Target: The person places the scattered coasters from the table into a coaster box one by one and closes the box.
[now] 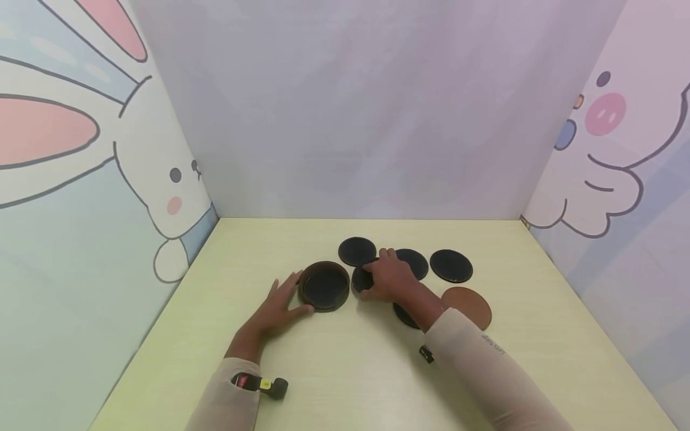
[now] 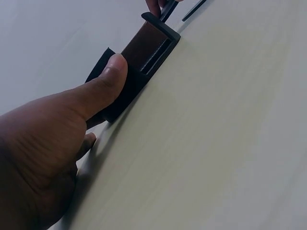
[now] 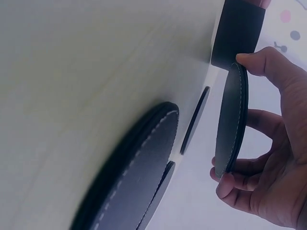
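A round dark coaster holder with a raised wall and brown inside stands on the table. My left hand grips its left side, the thumb near the front and the fingers round the back; in the left wrist view the thumb presses the holder's dark wall. To the right of the holder, my right hand holds a round black coaster by its edges, between thumb and fingers. This stitched coaster is tilted and held above the table. The holder's floor looks dark in the head view.
Behind and to the right lie several black coasters, among them a back one, a far right one and one partly under my right forearm. A brown disc lies at the right. Printed walls enclose the pale table.
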